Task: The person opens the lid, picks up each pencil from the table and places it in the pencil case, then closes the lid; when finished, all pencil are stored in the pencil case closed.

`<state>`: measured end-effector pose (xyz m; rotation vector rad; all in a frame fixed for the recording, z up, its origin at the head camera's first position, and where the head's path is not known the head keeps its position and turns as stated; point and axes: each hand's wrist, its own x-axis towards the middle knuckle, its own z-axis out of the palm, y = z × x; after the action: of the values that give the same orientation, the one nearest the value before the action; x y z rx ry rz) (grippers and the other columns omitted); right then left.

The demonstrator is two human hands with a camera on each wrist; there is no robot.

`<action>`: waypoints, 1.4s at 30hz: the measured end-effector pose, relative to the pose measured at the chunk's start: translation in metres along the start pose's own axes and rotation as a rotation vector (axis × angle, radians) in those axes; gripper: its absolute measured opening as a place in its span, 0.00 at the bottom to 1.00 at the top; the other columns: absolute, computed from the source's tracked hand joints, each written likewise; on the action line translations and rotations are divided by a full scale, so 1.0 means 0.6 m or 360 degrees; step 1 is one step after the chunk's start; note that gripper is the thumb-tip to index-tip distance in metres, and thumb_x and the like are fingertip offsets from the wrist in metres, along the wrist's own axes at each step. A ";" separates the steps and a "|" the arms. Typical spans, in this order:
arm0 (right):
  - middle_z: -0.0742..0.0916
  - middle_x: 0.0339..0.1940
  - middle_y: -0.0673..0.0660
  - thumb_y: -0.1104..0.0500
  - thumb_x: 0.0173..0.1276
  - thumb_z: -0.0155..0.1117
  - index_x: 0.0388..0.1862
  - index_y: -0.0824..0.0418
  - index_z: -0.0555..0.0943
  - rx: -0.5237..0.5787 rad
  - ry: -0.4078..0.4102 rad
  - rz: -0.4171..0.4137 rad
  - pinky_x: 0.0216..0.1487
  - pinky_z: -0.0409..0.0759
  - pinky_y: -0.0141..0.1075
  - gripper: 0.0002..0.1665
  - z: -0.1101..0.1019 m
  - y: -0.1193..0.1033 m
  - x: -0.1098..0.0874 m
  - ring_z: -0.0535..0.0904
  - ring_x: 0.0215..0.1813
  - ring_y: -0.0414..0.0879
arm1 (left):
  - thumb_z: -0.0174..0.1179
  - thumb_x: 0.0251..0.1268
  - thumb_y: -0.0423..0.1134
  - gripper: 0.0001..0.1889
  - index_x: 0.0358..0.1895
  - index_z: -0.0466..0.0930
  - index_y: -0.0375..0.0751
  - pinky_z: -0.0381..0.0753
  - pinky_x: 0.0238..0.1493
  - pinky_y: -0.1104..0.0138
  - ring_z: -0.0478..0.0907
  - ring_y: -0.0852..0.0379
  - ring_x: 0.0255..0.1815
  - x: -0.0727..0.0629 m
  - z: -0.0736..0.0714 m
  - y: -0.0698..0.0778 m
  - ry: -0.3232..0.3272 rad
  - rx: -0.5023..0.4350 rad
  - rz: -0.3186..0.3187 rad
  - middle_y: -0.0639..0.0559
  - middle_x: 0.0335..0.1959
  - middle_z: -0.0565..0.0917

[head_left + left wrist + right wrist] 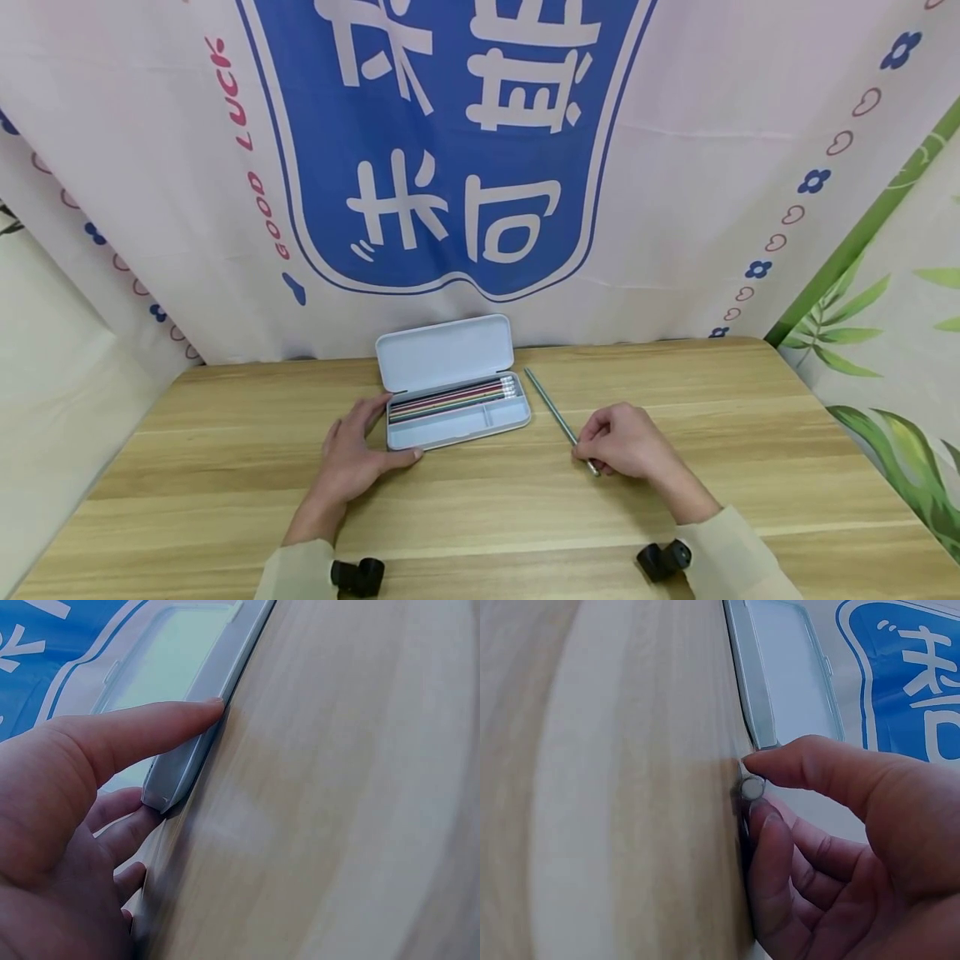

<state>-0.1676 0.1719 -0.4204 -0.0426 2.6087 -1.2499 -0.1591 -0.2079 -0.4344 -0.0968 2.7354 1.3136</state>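
Note:
A pale blue pencil case (459, 432) lies on the table with its lid (444, 352) raised at the back. Several pencils (450, 400) of different colours lie side by side in its rear compartment, white erasers toward the right. My left hand (352, 454) holds the case's left end, thumb along the front edge and fingers at the left side. To the right of the case, a green pencil (551, 407) slants across the tabletop. My right hand (618, 442) pinches it near its eraser end (752, 787), which faces me in the right wrist view.
The case stands on a wood-grain table (480, 517), close to its back edge. A white curtain (675, 208) with a blue printed shield hangs right behind. Leaf-patterned cloth (885, 350) is at the right.

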 end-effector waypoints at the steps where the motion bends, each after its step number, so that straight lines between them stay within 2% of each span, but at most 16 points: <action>1: 0.87 0.22 0.54 0.62 0.60 0.81 0.30 0.61 0.85 0.0007 0.0000 0.0005 0.28 0.86 0.35 0.09 0.000 0.000 0.000 0.83 0.24 0.43 | 0.83 0.53 0.48 0.55 0.83 0.62 0.44 0.26 0.88 0.39 0.39 0.36 0.92 0.000 0.000 0.000 0.0000 0.0001 -0.0002 0.36 0.85 0.65; 15: 0.88 0.26 0.55 0.63 0.64 0.75 0.34 0.63 0.87 0.0108 -0.0020 0.0031 0.30 0.87 0.36 0.05 -0.007 0.003 -0.002 0.84 0.28 0.44 | 0.84 0.52 0.47 0.55 0.83 0.62 0.43 0.27 0.89 0.39 0.39 0.35 0.92 0.001 0.001 0.002 0.0007 0.0012 -0.0004 0.36 0.85 0.65; 21: 0.89 0.28 0.54 0.60 0.68 0.74 0.38 0.63 0.88 0.0113 0.0028 0.0006 0.33 0.87 0.35 0.06 -0.020 -0.005 -0.007 0.84 0.31 0.44 | 0.84 0.52 0.48 0.55 0.83 0.62 0.43 0.27 0.89 0.39 0.39 0.35 0.92 0.001 0.001 0.001 0.0005 0.0017 0.0002 0.36 0.85 0.65; 29: 0.88 0.29 0.56 0.62 0.69 0.71 0.42 0.66 0.88 0.0236 0.0051 -0.0021 0.36 0.87 0.35 0.08 -0.041 -0.018 -0.014 0.82 0.32 0.45 | 0.84 0.52 0.48 0.55 0.83 0.63 0.44 0.26 0.89 0.39 0.38 0.35 0.92 0.001 0.000 0.000 0.0006 0.0011 0.0008 0.36 0.85 0.65; 42: 0.90 0.34 0.59 0.61 0.72 0.71 0.43 0.66 0.87 0.0260 0.0075 -0.0011 0.37 0.89 0.37 0.08 -0.044 -0.015 -0.012 0.84 0.34 0.45 | 0.84 0.51 0.49 0.55 0.83 0.63 0.44 0.28 0.89 0.38 0.40 0.35 0.92 0.001 0.000 0.000 0.0010 0.0036 0.0010 0.36 0.84 0.66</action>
<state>-0.1676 0.1873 -0.3959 0.0075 2.5375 -1.4787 -0.1597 -0.2081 -0.4344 -0.0907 2.7576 1.2856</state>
